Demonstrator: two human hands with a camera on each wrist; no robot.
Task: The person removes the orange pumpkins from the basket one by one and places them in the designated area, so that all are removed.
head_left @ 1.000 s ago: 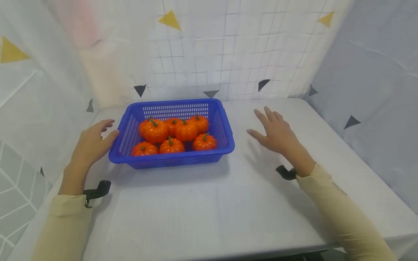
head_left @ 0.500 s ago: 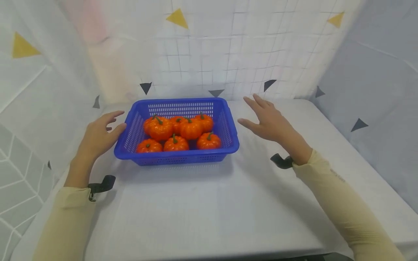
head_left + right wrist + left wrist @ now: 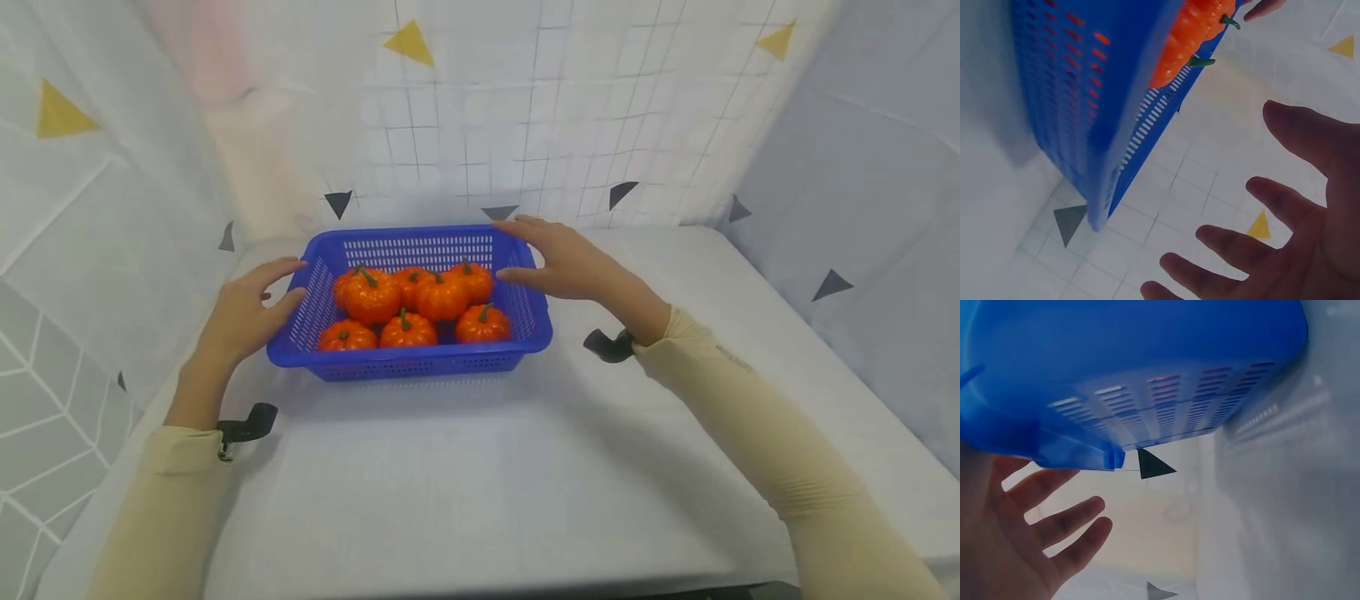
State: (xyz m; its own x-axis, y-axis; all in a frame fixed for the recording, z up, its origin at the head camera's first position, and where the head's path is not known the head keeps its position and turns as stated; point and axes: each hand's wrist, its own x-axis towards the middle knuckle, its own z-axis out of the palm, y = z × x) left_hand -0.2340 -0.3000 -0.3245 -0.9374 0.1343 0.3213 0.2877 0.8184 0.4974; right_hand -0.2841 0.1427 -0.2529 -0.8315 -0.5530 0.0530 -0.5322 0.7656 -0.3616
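A blue plastic basket (image 3: 420, 353) with slotted walls stands on the white-covered table, holding several small orange pumpkins (image 3: 372, 297) with green stems. My left hand (image 3: 247, 317) is at the basket's left rim, thumb and fingertips over it in the head view. In the left wrist view, its loosely spread fingers (image 3: 1072, 525) lie outside the basket wall; whether they touch it I cannot tell. My right hand (image 3: 566, 262) hovers over the basket's right end, thumb and fingers extended and holding nothing. The right wrist view has this hand's fingers (image 3: 1235, 250) spread apart from the basket.
White cloth panels enclose the table (image 3: 420, 500) at the back and sides, marked with grid lines and yellow and dark triangles. A black wrist mount (image 3: 247, 423) sits on the left wrist, and another mount (image 3: 609, 345) on the right.
My right hand has come leftward from beside the basket to above its right rim. My left hand has shifted slightly right over the left rim. The pumpkins remain in the basket.
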